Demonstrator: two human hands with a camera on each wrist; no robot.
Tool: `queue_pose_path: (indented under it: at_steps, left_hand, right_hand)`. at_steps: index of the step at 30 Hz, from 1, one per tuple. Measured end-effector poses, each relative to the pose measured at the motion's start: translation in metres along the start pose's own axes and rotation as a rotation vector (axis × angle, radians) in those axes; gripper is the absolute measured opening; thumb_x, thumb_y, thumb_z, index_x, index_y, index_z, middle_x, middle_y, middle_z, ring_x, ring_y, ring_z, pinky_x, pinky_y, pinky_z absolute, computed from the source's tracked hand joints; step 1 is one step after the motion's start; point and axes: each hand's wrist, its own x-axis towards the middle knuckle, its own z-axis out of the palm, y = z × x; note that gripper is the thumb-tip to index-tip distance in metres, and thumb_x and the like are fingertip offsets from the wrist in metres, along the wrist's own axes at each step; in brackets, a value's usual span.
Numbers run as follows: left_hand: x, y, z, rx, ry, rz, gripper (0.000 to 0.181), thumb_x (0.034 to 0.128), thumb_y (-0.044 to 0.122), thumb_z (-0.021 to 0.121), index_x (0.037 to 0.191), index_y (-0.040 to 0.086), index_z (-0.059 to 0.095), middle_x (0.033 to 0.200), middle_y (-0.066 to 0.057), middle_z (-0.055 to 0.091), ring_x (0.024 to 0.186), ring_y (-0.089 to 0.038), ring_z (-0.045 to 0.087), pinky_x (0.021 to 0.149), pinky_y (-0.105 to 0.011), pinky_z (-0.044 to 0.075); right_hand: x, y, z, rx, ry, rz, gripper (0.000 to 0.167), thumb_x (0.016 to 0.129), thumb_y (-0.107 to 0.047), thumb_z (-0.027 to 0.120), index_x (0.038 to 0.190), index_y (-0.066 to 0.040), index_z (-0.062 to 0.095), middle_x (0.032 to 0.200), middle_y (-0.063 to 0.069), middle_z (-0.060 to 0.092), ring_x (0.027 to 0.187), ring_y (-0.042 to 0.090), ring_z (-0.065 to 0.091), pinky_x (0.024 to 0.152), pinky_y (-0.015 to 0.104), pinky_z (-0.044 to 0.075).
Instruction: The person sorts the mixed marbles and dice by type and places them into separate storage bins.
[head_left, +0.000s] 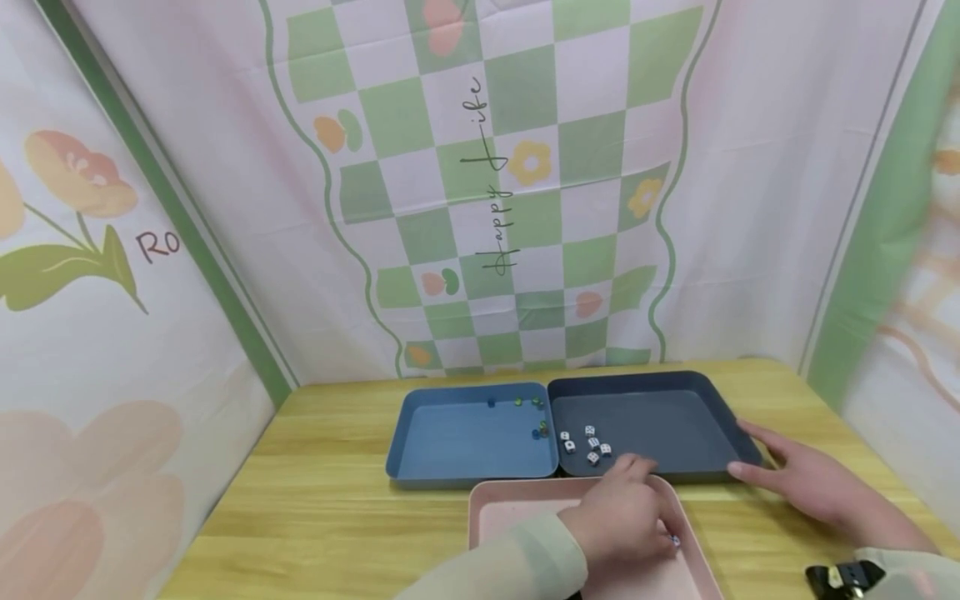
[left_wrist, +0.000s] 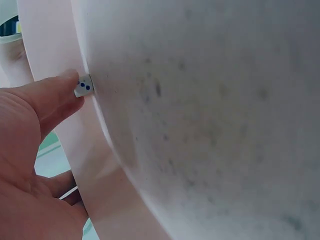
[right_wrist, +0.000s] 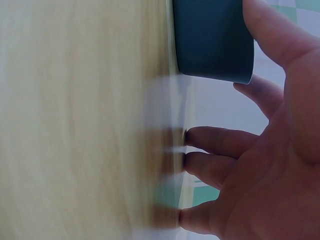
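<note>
My left hand reaches down into the pink tray at the front. In the left wrist view, its thumb and a finger pinch a white die with blue pips against the tray's side. My right hand touches the right side of the dark grey-blue tray, thumb and forefinger set around its near right corner. Its other fingers are spread over the tabletop in the right wrist view. Several white dice lie in the left part of that dark tray.
A lighter blue tray stands against the dark tray's left side. Several small green and blue glassy pieces lie along its right and back edges. All trays are on a wood-grain table, with a printed curtain behind.
</note>
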Motion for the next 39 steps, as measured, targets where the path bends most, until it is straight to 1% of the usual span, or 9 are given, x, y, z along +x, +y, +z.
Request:
queue_pose_path:
  at_steps: [5,9,12,15,21,27,31,36,39]
  left_hand:
    - [-0.001,0.0,-0.002,0.025,0.016,0.005,0.01,0.0883,0.053,0.07,0.083,0.046,0.075,0.075,0.035,0.058,0.137,-0.006,0.028,0.113,-0.022,0.01]
    - [-0.003,-0.003,-0.003,0.022,0.016,-0.012,0.01,0.0883,0.055,0.069,0.085,0.048,0.075,0.079,0.034,0.06,0.139,-0.006,0.026,0.114,-0.023,0.01]
    - [-0.004,-0.004,-0.004,0.013,-0.002,0.005,0.009,0.0893,0.055,0.068,0.089,0.049,0.075,0.085,0.037,0.06,0.14,-0.005,0.024,0.114,-0.022,0.007]
    - [-0.005,-0.004,-0.005,-0.001,-0.014,0.018,0.009,0.089,0.053,0.069,0.084,0.047,0.074,0.088,0.036,0.06,0.141,-0.005,0.022,0.114,-0.022,0.006]
    - [-0.006,-0.003,-0.007,-0.016,-0.037,0.009,0.01,0.0889,0.052,0.07,0.098,0.05,0.074,0.104,0.032,0.061,0.142,-0.006,0.019,0.115,-0.023,0.008]
    - [-0.005,-0.003,-0.006,-0.011,-0.043,0.012,0.006,0.0894,0.051,0.07,0.092,0.05,0.075,0.095,0.035,0.061,0.142,-0.006,0.019,0.114,-0.022,0.007]
    - [-0.004,-0.005,-0.006,-0.02,-0.03,0.02,0.006,0.0897,0.05,0.07,0.091,0.048,0.075,0.094,0.036,0.06,0.142,-0.007,0.021,0.114,-0.022,0.008]
    - [-0.004,-0.007,-0.009,-0.1,-0.049,0.01,0.006,0.0913,0.048,0.07,0.093,0.047,0.076,0.096,0.036,0.06,0.142,-0.005,0.017,0.113,-0.02,0.011]
    - [-0.005,-0.007,-0.017,-0.172,-0.041,-0.008,0.008,0.0915,0.045,0.071,0.097,0.046,0.076,0.093,0.036,0.06,0.142,-0.002,0.017,0.113,-0.02,0.013]
  right_hand:
    - [0.001,0.0,0.0,0.002,-0.004,0.001,0.09,0.096,-0.055,0.059,0.155,0.003,0.024,0.138,0.048,0.032,0.118,0.069,0.034,0.085,0.078,0.033]
    - [0.0,0.001,0.0,0.002,-0.008,0.003,0.09,0.096,-0.055,0.059,0.155,0.002,0.024,0.138,0.048,0.031,0.118,0.07,0.033,0.085,0.078,0.033]
    - [0.001,0.001,-0.001,-0.006,-0.012,0.008,0.09,0.096,-0.056,0.059,0.155,0.002,0.024,0.138,0.048,0.032,0.118,0.07,0.034,0.085,0.078,0.033]
    - [0.001,0.001,-0.001,-0.007,-0.013,0.012,0.09,0.096,-0.056,0.058,0.156,0.002,0.024,0.138,0.047,0.032,0.118,0.07,0.033,0.084,0.079,0.033]
    - [0.001,0.001,0.0,0.014,-0.012,0.015,0.09,0.096,-0.056,0.059,0.156,0.001,0.023,0.139,0.048,0.03,0.119,0.07,0.032,0.085,0.078,0.033]
    - [0.002,0.002,-0.001,-0.002,-0.027,0.02,0.091,0.096,-0.057,0.058,0.155,0.002,0.024,0.138,0.047,0.032,0.119,0.069,0.035,0.085,0.075,0.036]
    - [0.002,0.002,-0.001,0.005,-0.019,0.017,0.091,0.096,-0.056,0.059,0.156,0.002,0.024,0.138,0.048,0.031,0.119,0.069,0.033,0.085,0.077,0.034]
    - [0.001,0.001,-0.001,0.017,-0.01,0.014,0.09,0.096,-0.055,0.059,0.156,0.001,0.023,0.139,0.048,0.03,0.119,0.07,0.031,0.085,0.079,0.031]
    - [0.001,0.0,-0.001,0.017,-0.013,0.018,0.091,0.096,-0.056,0.059,0.156,0.002,0.023,0.138,0.048,0.03,0.119,0.07,0.032,0.085,0.078,0.032]
